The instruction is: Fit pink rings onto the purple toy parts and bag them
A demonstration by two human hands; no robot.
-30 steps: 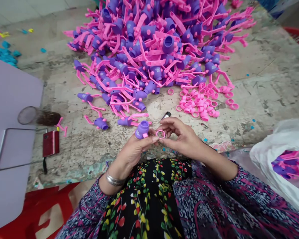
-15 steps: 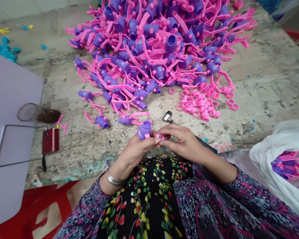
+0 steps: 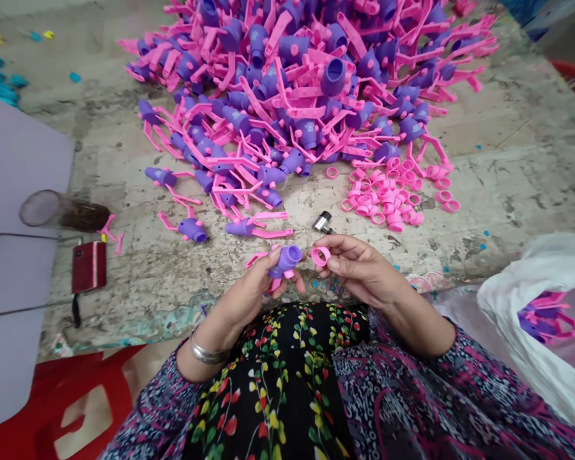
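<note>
My left hand [image 3: 259, 276] grips a purple plastic toy part [image 3: 283, 260] with pink arms, its round open neck tipped up and to the right. Between the thumb and fingers of my right hand [image 3: 357, 265] is a pink plastic ring [image 3: 321, 256], its opening facing up toward me. A small gap separates the ring from the purple neck. Just beyond my right fingers lies a hammer with a metal head [image 3: 322, 222]; my hand hides its handle. Past it are many loose pink rings [image 3: 383, 195] in a small pile.
A large heap of purple and pink parts [image 3: 292, 96] covers the table's far side. At left are a tipped glass [image 3: 62, 212], a dark red box-like object [image 3: 89, 266] and a lilac board [image 3: 19, 191]. On the right, a white sack [image 3: 512, 287] holds similar parts.
My hands have drawn apart. The purple part has turned so its neck points right, toward the ring. The ring now shows its opening in my right fingers.
</note>
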